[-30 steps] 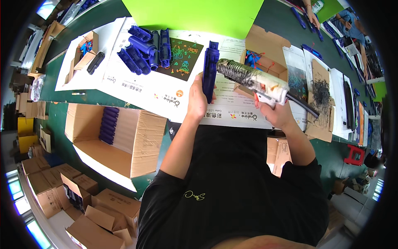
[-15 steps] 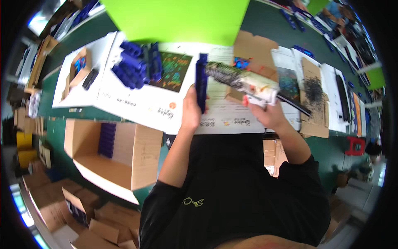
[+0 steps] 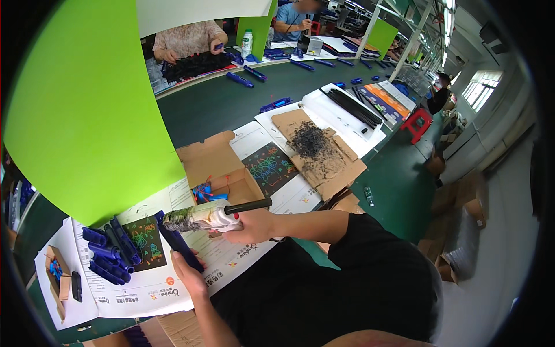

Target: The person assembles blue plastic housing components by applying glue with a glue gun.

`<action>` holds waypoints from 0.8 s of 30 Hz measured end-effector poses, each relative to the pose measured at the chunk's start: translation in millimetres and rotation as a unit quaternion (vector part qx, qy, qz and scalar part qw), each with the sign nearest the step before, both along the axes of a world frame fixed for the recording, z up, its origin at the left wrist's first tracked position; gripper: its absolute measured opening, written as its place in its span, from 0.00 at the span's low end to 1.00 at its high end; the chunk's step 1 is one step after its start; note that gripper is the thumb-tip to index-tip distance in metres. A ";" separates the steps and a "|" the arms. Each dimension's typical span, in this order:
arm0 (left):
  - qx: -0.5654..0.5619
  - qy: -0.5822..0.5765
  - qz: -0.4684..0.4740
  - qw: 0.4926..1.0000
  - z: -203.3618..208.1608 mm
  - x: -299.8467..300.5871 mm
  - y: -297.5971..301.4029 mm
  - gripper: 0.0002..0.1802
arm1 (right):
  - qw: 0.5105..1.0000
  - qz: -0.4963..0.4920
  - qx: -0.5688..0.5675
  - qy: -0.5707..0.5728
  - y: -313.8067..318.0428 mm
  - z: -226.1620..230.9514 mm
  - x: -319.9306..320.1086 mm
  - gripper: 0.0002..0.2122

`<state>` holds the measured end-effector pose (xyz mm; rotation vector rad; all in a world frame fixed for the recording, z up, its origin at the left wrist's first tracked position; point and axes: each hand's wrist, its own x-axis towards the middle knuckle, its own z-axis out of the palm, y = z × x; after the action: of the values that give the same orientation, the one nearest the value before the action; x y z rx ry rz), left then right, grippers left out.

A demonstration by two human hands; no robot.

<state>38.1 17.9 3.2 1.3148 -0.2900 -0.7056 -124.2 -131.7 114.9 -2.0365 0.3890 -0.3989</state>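
My left hand (image 3: 191, 279) is wrapped round a long dark blue plastic housing (image 3: 180, 246), held at a slant over the white printed sheet (image 3: 156, 289). In my right hand (image 3: 255, 226) is a hot glue gun (image 3: 202, 218), white with a dark, smeared front, and a black glue stick (image 3: 250, 205) juts from its back. The gun's nozzle end is at the housing's upper part; whether they touch I cannot tell. Left of my hands lies a pile of similar blue housings (image 3: 110, 248), beside a dark card with coloured doodles (image 3: 149, 243).
An open cardboard box (image 3: 237, 182) holds blue wired parts (image 3: 203, 192). Black bits cover a cardboard sheet (image 3: 315, 147), with black strips (image 3: 352, 107) beyond. A tall green divider (image 3: 87, 115) stands at left. Across the green conveyor belt (image 3: 214, 98), a person's hands (image 3: 170, 56) work.
The view has swung to the right and up, bringing the conveyor and other people into sight. The glue gun's front has come to the blue housing's upper part; both hands keep their holds.
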 end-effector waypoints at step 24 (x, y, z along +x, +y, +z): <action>-0.041 -0.004 0.014 0.999 -2.5 4.1 -0.4 0.27 | 0.990 -0.035 0.088 -0.101 -17.6 -15.6 -8.1 0.12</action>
<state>42.2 17.5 0.7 1.2411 -0.3035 -0.6592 -132.4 -149.3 99.3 -1.7951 0.3601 -0.5875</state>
